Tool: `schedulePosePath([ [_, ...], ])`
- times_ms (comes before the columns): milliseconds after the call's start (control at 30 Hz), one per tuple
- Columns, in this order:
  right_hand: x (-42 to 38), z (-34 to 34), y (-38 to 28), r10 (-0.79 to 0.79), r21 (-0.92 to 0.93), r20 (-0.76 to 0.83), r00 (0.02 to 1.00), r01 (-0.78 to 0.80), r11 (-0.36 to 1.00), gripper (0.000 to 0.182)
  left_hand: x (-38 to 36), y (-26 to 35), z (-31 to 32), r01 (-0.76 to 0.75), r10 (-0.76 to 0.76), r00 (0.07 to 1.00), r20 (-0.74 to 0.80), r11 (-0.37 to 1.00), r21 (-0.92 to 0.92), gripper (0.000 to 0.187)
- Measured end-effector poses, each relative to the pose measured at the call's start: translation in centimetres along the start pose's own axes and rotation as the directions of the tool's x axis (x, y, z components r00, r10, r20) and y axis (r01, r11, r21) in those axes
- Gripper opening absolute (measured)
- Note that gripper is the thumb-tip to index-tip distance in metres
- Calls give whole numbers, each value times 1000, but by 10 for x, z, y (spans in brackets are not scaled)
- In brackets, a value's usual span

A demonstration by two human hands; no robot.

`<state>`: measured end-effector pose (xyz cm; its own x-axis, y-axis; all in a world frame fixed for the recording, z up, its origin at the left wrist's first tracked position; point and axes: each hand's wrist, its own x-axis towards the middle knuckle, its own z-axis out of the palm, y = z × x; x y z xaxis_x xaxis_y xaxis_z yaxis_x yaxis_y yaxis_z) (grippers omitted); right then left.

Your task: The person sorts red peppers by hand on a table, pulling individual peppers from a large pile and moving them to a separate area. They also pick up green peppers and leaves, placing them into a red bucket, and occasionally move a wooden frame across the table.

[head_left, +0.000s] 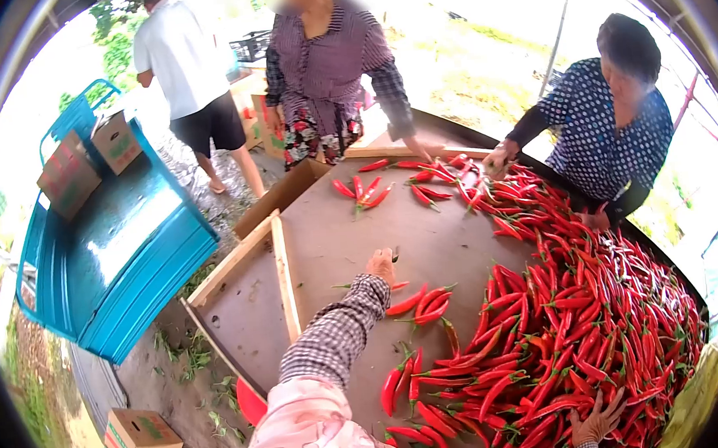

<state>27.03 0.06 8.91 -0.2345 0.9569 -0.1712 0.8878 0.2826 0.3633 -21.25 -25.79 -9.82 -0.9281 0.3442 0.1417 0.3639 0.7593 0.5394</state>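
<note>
"Where are the peppers (pixel 550 331)?"
"Mostly heaped along the bench's (pixel 333 213) right edge."
"And the hands?"
"Right hand (pixel 597 420) spread loose on them; left hand (pixel 381 266) nearer the left edge, grip can't tell."

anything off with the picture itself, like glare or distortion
Head view: strong fisheye bending, dark corners; head view: upper daylight blown out to white, a bright glare patch on the blue cart; head view: nearer red peppers fairly sharp.
</note>
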Motion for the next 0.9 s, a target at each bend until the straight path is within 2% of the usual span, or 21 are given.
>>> schedulePosePath([
  [33, 1, 8, 4, -25, 1, -6, 1000, 25, 1000, 81, -9, -8, -15, -80, 65, 991, -120, 989, -127, 17],
  [67, 5, 29, 17, -189, -79, -326, 926, 173, 982, 81, -20, -17, -30, -175, 114, 962, -249, 956, -237, 18],
  [100, 11, 48, 30, -341, -193, -597, 726, 282, 940, 83, -33, -26, -50, -160, 97, 959, -266, 961, -226, 18],
  [167, 25, 67, 35, -343, -137, -662, 666, 343, 929, 76, -64, -48, -96, -235, 97, 871, -482, 943, -234, 19],
  [233, 27, 71, 35, -334, -145, -752, 568, 353, 925, 75, -96, -80, -140, -198, 36, 775, -631, 962, -187, 19],
  [300, 33, 81, 39, -334, -137, -774, 538, 372, 918, 74, -138, -117, -181, 16, -167, 745, -646, 972, -234, 19],
  [367, 35, 85, 40, -315, -128, -693, 648, 320, 939, 73, -182, -161, -214, 52, -29, 580, -814, 999, 1, 20],
  [400, 31, 81, 40, -309, -106, -654, 690, 321, 941, 72, -207, -196, -220, 182, -79, 567, -820, 983, 31, 22],
  [433, 31, 79, 39, -316, -106, -662, 680, 333, 937, 72, -235, -227, -224, 311, -130, 547, -827, 949, 56, 24],
  [500, 28, 76, 42, -287, -108, -526, 801, 271, 956, 72, -295, -254, -234, 682, -469, 456, -757, 731, -42, 39],
  [533, 26, 74, 42, -285, -104, -533, 797, 273, 956, 72, -311, -240, -242, 821, -700, 298, -649, 535, -200, 48],
  [567, 24, 69, 40, -262, -98, -475, 840, 245, 964, 72, -328, -217, -255, 905, -864, 104, -492, 288, -315, 57],
  [600, 21, 66, 39, -238, -95, -411, 880, 218, 971, 72, -342, -195, -261, 933, -886, 104, -453, 244, -264, 59],
  [633, 20, 65, 39, -241, -94, -414, 878, 222, 970, 72, -353, -179, -261, 958, -906, 98, -412, 199, -208, 62],
  [700, 19, 65, 39, -257, -105, -431, 865, 235, 966, 72, -380, -172, -239, 902, -821, 330, -465, 419, -101, 58],
  [767, 27, 78, 40, -278, -134, -478, 833, 244, 960, 72, -391, -167, -208, 688, -586, 553, -592, 722, -72, 56],
  [800, 31, 82, 41, -280, -134, -525, 804, 247, 960, 73, -387, -153, -200, 521, -406, 639, -653, 853, -21, 55],
  [833, 31, 84, 42, -282, -136, -569, 772, 250, 959, 73, -382, -135, -189, 334, -209, 685, -698, 941, 46, 53],
  [867, 13, 61, 35, -291, -140, -569, 769, 258, 956, 73, -376, -118, -173, 257, -140, 717, -682, 964, 72, 51],
  [900, -19, 18, 19, -166, -63, -322, 932, 154, 986, 73, -375, -84, -177, 170, -186, 838, -513, 982, -78, 48],
])
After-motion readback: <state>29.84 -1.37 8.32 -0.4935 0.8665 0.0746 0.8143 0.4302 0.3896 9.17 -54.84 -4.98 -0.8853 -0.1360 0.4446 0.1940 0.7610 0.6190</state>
